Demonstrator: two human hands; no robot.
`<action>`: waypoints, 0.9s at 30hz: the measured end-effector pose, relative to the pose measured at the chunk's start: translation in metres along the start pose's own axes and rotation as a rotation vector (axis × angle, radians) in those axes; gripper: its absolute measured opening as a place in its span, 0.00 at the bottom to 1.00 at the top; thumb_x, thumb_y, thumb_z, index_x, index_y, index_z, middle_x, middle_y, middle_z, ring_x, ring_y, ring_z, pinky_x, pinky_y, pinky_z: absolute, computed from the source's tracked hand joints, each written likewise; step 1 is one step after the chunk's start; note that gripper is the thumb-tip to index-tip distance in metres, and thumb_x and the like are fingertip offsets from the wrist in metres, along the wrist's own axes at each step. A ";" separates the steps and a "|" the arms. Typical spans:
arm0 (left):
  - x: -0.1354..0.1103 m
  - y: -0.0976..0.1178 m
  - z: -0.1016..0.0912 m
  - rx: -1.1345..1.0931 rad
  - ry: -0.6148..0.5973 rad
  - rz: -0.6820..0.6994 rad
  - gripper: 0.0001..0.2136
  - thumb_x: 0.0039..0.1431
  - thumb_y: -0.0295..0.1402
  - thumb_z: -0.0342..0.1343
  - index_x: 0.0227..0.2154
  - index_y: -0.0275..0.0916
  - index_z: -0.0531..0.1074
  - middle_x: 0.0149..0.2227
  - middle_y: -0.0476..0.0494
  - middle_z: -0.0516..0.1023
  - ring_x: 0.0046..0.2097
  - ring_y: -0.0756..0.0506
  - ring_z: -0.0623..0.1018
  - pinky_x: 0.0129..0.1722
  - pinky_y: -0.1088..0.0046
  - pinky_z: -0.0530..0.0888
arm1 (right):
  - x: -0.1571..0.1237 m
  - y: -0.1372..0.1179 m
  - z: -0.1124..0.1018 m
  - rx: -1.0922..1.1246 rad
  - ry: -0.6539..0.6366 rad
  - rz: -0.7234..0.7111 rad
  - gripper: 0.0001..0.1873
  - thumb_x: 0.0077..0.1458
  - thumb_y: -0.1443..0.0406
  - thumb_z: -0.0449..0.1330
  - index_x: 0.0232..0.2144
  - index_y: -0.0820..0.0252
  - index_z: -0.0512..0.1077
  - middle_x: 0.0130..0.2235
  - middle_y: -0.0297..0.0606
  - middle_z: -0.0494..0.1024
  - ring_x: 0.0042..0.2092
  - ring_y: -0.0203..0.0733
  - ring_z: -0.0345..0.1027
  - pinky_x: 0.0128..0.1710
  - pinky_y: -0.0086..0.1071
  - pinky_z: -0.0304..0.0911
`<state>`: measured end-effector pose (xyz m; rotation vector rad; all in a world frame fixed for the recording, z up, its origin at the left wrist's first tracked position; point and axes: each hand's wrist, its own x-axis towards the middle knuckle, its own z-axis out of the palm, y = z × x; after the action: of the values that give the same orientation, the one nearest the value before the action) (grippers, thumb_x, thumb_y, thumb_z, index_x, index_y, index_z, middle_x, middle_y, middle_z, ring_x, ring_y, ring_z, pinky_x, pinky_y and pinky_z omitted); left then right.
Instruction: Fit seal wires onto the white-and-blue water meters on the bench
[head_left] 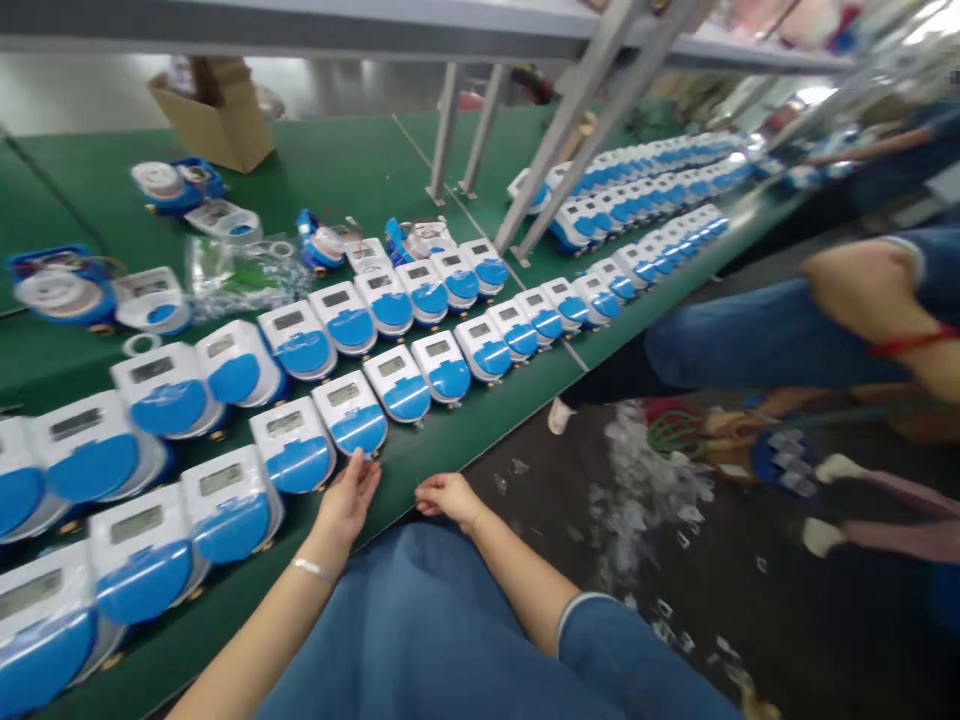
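Rows of white meters with blue lower covers and small grey displays lie on the green bench (420, 445). My left hand (349, 500) is at the front edge of one meter (350, 412) in the near row. Its fingers are stretched out and partly apart, with a fingertip at the blue cover; it does not grip the meter. My right hand (448, 500) hovers by the bench edge, to the right of the left hand. Its fingertips are pressed together, and whatever may be between them is too small to tell.
Opened meters (64, 285), a clear plastic bag (244, 275) and a cardboard box (217, 115) stand farther back. Metal posts (562, 130) carry a shelf above. At right, a co-worker's arm (870, 290) is close; plastic scraps (637, 490) litter the floor.
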<state>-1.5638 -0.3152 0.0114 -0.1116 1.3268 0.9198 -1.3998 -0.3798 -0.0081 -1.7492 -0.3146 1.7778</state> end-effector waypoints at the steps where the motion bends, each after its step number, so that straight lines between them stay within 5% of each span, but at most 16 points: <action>1: 0.001 0.001 0.001 0.007 0.009 -0.018 0.02 0.55 0.25 0.57 0.28 0.34 0.71 0.27 0.46 0.75 0.30 0.52 0.78 0.36 0.79 0.77 | 0.000 0.000 0.002 0.037 -0.020 0.014 0.07 0.41 0.70 0.68 0.23 0.66 0.72 0.20 0.34 0.74 0.21 0.32 0.70 0.21 0.21 0.66; 6: 0.006 0.003 -0.011 0.078 -0.018 -0.101 0.08 0.58 0.19 0.50 0.28 0.34 0.71 0.28 0.47 0.76 0.31 0.51 0.79 0.33 0.80 0.78 | 0.005 -0.008 0.016 0.246 -0.097 0.070 0.13 0.38 0.66 0.71 0.26 0.65 0.71 0.23 0.33 0.76 0.23 0.33 0.71 0.22 0.23 0.67; 13: -0.024 -0.007 -0.032 0.038 -0.091 -0.265 0.08 0.57 0.18 0.50 0.35 0.33 0.72 0.33 0.41 0.78 0.36 0.44 0.80 0.33 0.71 0.80 | -0.008 -0.022 0.042 0.345 -0.026 -0.079 0.18 0.36 0.63 0.71 0.29 0.64 0.70 0.27 0.34 0.77 0.31 0.35 0.74 0.32 0.26 0.67; 19: -0.017 -0.012 -0.046 -0.081 -0.149 -0.234 0.09 0.57 0.18 0.52 0.38 0.33 0.72 0.35 0.40 0.79 0.38 0.46 0.80 0.38 0.73 0.79 | 0.002 -0.013 0.063 0.266 0.035 -0.212 0.19 0.37 0.58 0.69 0.29 0.63 0.69 0.27 0.35 0.77 0.33 0.40 0.75 0.36 0.32 0.68; 27: -0.019 -0.014 -0.049 -0.058 -0.122 -0.168 0.09 0.55 0.19 0.54 0.38 0.32 0.73 0.35 0.38 0.79 0.36 0.47 0.80 0.40 0.73 0.78 | 0.002 -0.010 0.065 0.138 0.055 -0.324 0.17 0.44 0.56 0.63 0.31 0.61 0.65 0.29 0.34 0.75 0.33 0.43 0.76 0.32 0.33 0.70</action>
<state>-1.5921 -0.3617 0.0076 -0.2056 1.1595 0.8101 -1.4601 -0.3542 0.0021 -1.5487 -0.4166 1.4823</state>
